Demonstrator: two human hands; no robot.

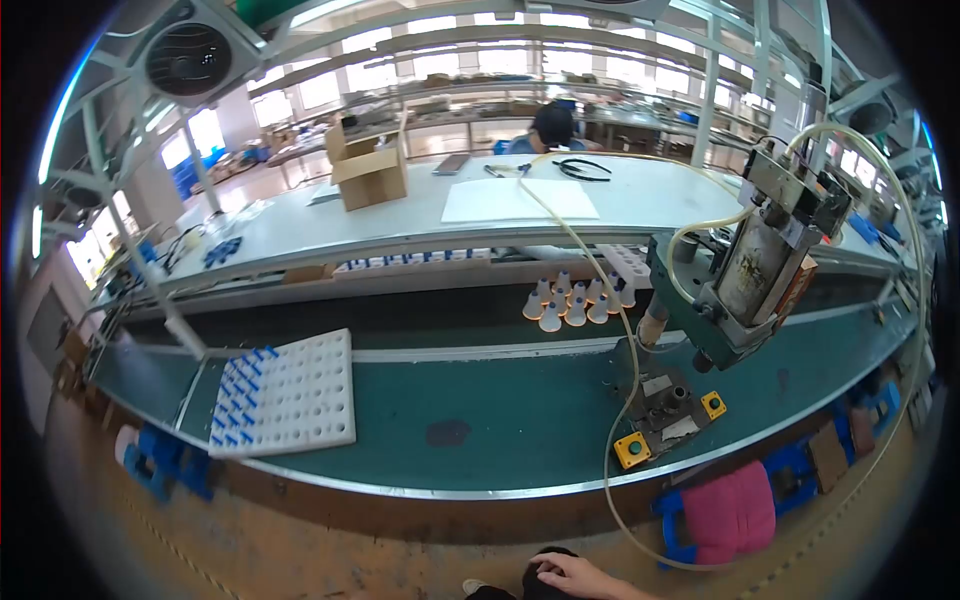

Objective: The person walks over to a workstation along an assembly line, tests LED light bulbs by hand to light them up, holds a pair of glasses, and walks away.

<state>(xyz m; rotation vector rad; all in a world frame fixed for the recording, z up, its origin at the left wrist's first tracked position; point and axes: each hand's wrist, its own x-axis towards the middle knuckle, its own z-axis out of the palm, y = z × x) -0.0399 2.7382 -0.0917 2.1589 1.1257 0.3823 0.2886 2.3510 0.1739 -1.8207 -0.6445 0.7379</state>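
Observation:
Low in the view, my right hand (572, 575) lies on a dark-clothed knee (545, 568), its fingers stretched out and holding nothing. My left hand is out of view. Beyond the knee runs a green-topped workbench (520, 420). A bench press (745, 285) stands at its right, over a metal fixture (672, 400) flanked by two yellow button boxes (632, 450). On the left of the bench, a white foam tray (318, 400) has blue pieces in several of its holes. Several white bulb-shaped parts (575, 312) stand upright in a group left of the press.
A pale hose (610, 470) loops from the press down past the bench's front edge. A stool with a pink cover (730, 515) stands at lower right. The raised shelf holds an open cardboard box (370, 180) and a white sheet (515, 200). Another person (552, 125) sits behind it.

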